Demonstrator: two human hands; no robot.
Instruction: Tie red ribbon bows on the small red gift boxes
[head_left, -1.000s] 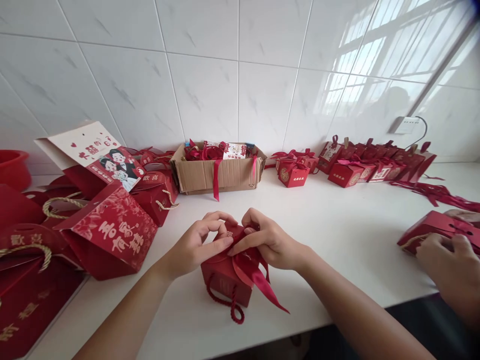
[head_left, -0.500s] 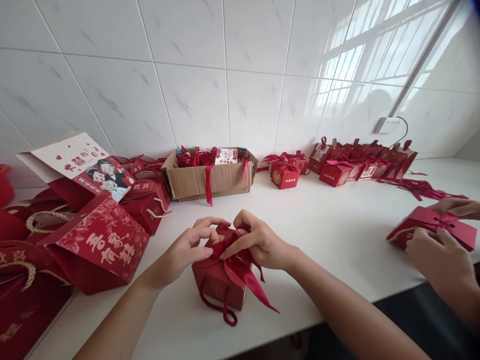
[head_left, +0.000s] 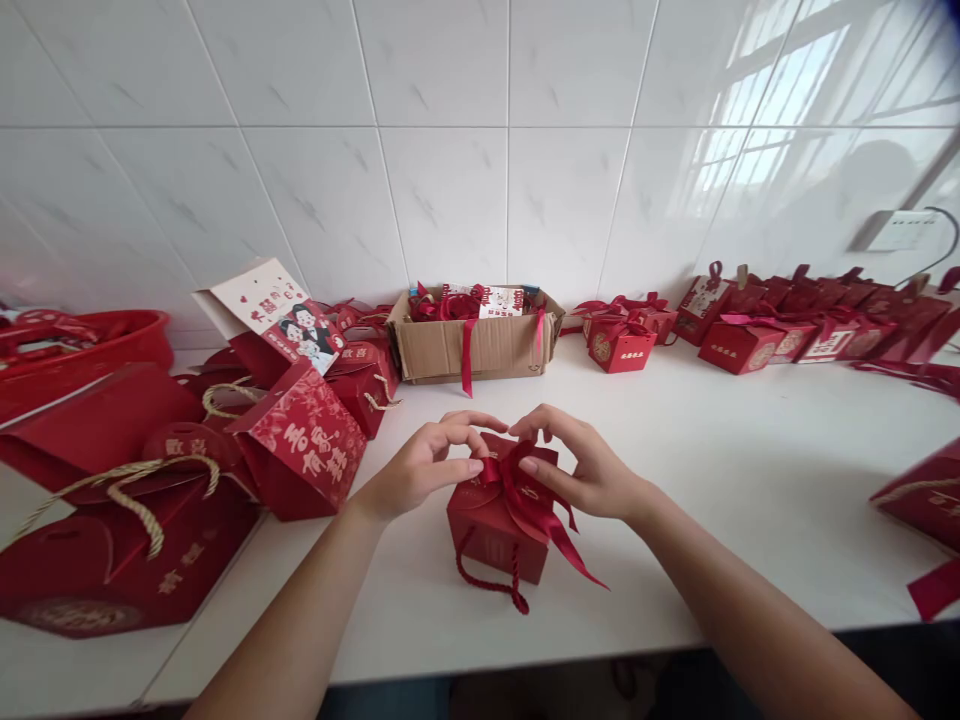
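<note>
A small red gift box stands upright on the white counter in front of me, with a twisted red cord handle hanging down its near side. Across its top lies a red satin ribbon, looped in a bow, its tails trailing to the right. My left hand pinches the left loop between thumb and curled fingers. On the other side, my right hand has its thumb and bent fingers around the right loop. The knot itself is partly hidden by the fingertips.
Larger red gift boxes with gold cords crowd the left, beside a red plastic basin. A cardboard box of ribbons stands by the tiled wall. Finished-looking small boxes and a row of others line the back right.
My view has swung left, so the co-worker's hands are out of frame. My fingers have loosened and spread from the knot onto the loops of the bow.
</note>
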